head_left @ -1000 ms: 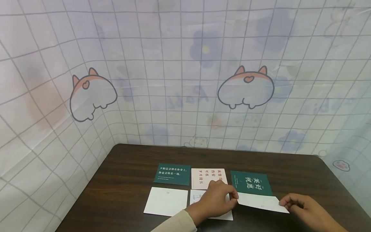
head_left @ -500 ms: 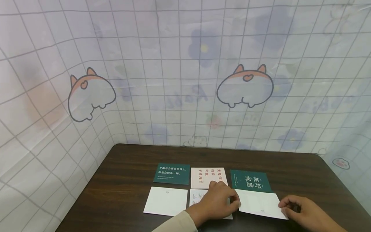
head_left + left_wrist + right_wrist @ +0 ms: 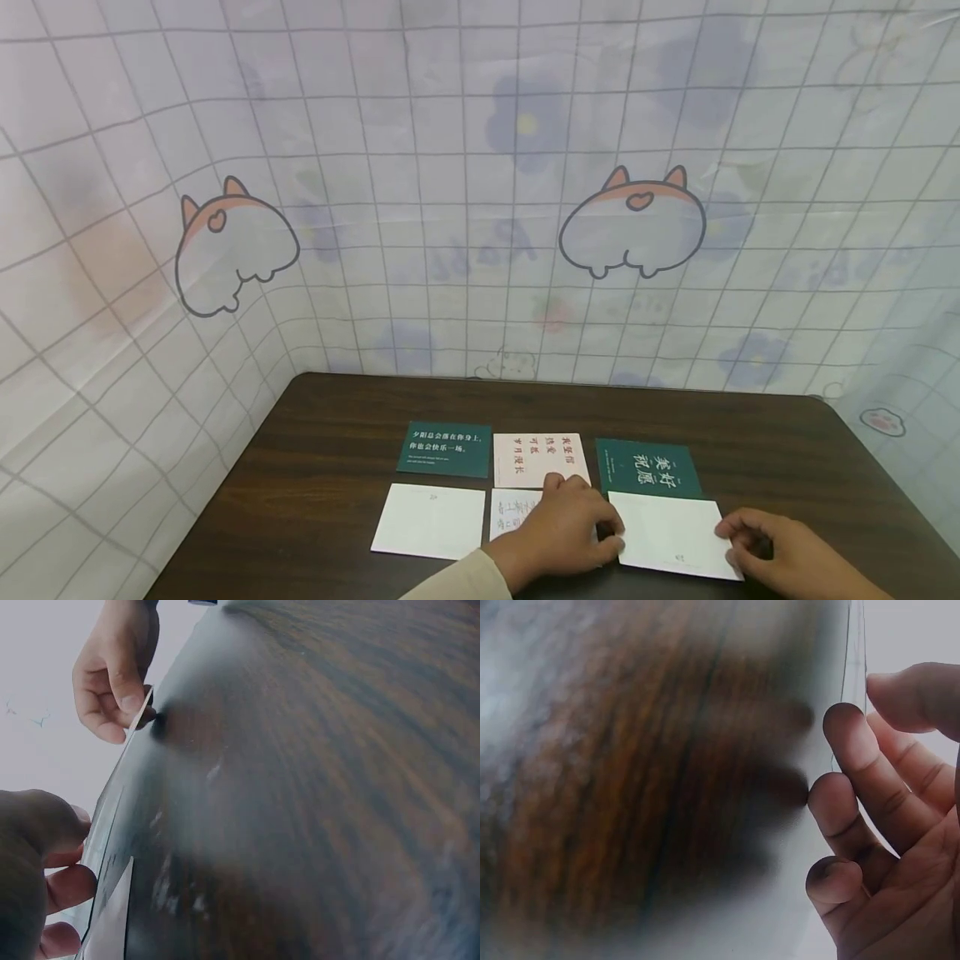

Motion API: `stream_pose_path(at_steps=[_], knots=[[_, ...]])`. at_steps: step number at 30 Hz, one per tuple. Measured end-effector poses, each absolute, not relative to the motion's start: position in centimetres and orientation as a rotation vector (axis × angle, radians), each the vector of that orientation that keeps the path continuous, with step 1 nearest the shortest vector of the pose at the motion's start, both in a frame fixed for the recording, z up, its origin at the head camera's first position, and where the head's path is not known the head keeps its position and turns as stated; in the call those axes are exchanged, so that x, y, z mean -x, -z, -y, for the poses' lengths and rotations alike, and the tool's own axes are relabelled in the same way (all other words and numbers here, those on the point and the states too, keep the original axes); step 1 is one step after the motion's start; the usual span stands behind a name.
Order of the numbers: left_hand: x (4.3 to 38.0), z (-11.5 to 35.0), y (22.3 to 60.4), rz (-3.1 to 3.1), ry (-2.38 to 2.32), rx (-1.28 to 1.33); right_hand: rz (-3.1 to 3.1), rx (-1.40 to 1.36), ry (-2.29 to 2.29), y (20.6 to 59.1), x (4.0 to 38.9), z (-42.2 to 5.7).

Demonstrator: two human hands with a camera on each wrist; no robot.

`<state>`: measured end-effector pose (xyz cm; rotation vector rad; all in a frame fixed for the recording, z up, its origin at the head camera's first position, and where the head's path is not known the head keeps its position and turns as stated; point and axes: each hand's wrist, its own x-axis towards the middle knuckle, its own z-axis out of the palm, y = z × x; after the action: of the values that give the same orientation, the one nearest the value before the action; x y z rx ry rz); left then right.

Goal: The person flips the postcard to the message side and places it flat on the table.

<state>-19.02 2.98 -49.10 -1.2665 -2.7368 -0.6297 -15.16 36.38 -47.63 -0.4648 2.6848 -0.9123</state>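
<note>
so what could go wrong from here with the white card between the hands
The far edge of the white card sits right by the green card beyond it, so a push might bump or overlap it. The left hand covers part of the handwritten card and could drag it along. If the right hand let go unevenly, the white card might end up crooked.

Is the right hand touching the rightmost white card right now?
Touching. The left wrist view shows the right hand pinching the edge of the rightmost white card.
</note>
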Motion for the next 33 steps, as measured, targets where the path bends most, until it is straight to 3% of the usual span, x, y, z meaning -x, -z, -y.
stream_pose_path(at_steps=[33], knots=[[18.0, -2.0, 48.3, 2.693, 0.385, 1.289, -2.611, 0.551, 0.918, 48.2, 15.3, -36.6]])
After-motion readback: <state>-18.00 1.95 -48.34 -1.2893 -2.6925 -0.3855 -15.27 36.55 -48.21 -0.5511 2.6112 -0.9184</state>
